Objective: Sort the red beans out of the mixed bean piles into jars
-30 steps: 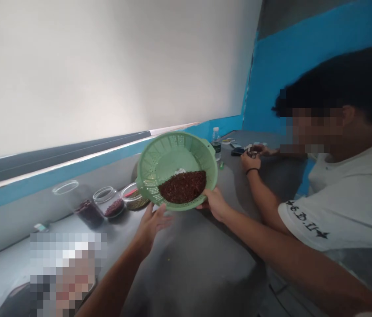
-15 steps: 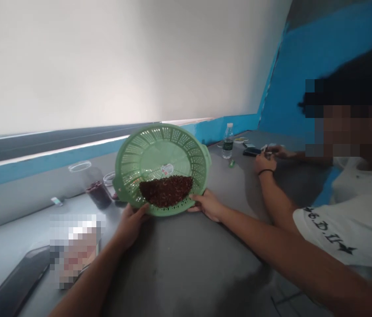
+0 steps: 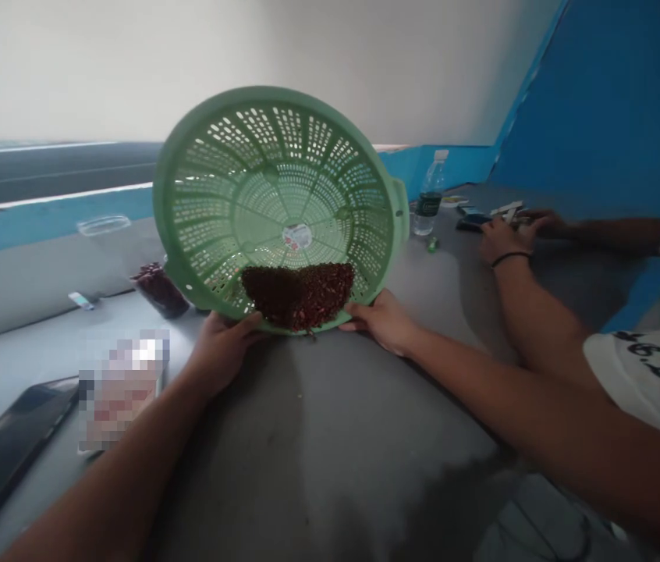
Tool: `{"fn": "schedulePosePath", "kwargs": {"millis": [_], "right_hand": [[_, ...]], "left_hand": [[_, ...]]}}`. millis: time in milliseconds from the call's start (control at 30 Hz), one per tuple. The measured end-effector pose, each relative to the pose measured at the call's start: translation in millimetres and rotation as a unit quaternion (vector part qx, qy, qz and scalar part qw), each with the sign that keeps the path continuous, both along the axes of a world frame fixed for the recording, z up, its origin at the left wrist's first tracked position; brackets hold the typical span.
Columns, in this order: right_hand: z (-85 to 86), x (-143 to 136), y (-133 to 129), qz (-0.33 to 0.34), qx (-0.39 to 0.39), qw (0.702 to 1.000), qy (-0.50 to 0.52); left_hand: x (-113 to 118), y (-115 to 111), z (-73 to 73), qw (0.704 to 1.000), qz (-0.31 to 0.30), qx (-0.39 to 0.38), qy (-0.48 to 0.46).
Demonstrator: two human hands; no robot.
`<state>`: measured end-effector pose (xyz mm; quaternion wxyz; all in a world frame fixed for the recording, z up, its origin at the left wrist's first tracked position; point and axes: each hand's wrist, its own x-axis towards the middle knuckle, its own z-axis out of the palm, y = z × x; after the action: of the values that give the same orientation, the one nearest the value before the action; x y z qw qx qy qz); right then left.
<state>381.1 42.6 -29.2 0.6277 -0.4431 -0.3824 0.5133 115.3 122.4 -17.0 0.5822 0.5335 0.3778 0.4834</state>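
Note:
A round green plastic colander [image 3: 306,195] is held up above the grey table, tilted steeply so its inside faces me. Small dark red beans or grains [image 3: 318,297] lie heaped along its lower rim, and a few show right at the edge. My left hand [image 3: 221,347] grips the lower left rim, thumb on the inner side. On the lower right rim, my right hand [image 3: 382,320] is closed the same way. The fingers beneath the rim are partly hidden. Behind the colander's left side stands a clear jar [image 3: 160,289] with dark red contents.
On the left lie a black phone [image 3: 14,445] and a pixelated flat item [image 3: 122,398]. A small white packet [image 3: 81,300] is near the wall. At the right back are a water bottle [image 3: 428,195], a green scrap [image 3: 432,245] and another person's hands [image 3: 509,234] with small items.
The colander now tilts more steeply toward me and appears larger and higher. The red heap has slid to the lower rim. Both hands keep their hold, and the camera view has shifted.

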Motion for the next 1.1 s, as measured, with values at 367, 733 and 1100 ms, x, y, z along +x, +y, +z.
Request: {"fn": "schedulePosePath", "kwargs": {"millis": [367,733,1100], "right_hand": [[-3.4,-0.3,-0.2,-0.021,0.024,0.999,-0.027],[-0.2,-0.7,-2.0,-0.021,0.021,0.999,-0.039],[2.2,-2.6,-5.2,-0.033,0.028,0.997,-0.063]], "left_hand": [[-2.6,2.4,-0.8,1.000,0.007,0.005,0.007],[-9.9,11.2,-11.6,0.999,0.004,0.011,0.046],[-9.3,7.2,-7.9,0.998,0.011,0.002,0.063]]}}
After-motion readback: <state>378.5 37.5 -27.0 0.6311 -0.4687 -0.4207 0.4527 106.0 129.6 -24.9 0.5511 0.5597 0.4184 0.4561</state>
